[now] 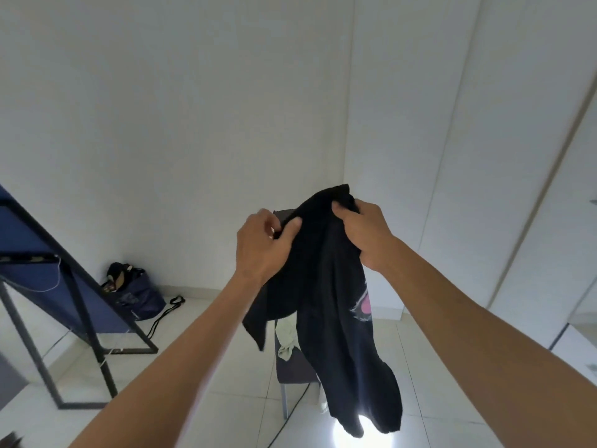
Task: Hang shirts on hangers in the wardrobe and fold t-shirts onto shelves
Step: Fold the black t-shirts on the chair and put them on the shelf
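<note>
Black cotton t-shirt with a pink print (pixel 329 286) held up in mid-air.
Left hand (pixel 263 245) pinches its upper edge; right hand (pixel 365 234) grips bunched fabric beside it, above a dark chair (pixel 295 367).

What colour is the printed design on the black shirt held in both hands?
Pink with pale outlines, on the black shirt, seen at its right edge in the head view.

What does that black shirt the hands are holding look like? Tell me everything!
The black t-shirt looks like soft, thin fabric, bunched and crumpled, not spread out. It hangs in the air above a chair, drooping down toward the tiled floor. A pink and white print peeks out on its right edge. The left hand pinches its top with thumb and fingers, and the right hand grips the top beside it.
</note>
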Motion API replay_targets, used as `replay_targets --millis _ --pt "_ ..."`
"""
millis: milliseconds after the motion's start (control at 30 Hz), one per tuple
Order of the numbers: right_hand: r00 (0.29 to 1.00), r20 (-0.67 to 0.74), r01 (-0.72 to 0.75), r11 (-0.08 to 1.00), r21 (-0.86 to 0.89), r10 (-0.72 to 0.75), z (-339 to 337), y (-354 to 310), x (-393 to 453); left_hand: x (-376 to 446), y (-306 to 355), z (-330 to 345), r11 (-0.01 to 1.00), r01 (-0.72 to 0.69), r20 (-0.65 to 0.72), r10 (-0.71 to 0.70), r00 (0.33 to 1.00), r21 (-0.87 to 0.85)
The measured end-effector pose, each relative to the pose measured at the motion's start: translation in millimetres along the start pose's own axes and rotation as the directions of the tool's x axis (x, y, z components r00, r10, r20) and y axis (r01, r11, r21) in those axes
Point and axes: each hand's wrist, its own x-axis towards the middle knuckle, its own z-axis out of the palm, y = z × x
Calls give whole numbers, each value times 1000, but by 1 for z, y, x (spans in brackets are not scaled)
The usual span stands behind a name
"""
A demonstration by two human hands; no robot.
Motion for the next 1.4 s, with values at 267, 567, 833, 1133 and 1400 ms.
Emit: replay_targets --millis 267,567,833,1133,1400 --pt "997 -79 7 993 -116 -17 -7 -11 7 -25 5 27 948 113 545 71 835 -296" --pt "966 256 142 884 -445 -27 -37 -8 1 2 29 3 912 97 317 38 948 -398" --pt "850 500 192 785 -589 167 -21 29 3 11 26 -16 922 74 373 80 925 -380" --pt "928 353 227 933 -278 -121 -8 25 18 28 -19 -62 992 -29 584 -48 810 122" --pt "826 539 392 521 -758 164 -23 17 24 27 -60 -70 962 52 383 -155 911 267"
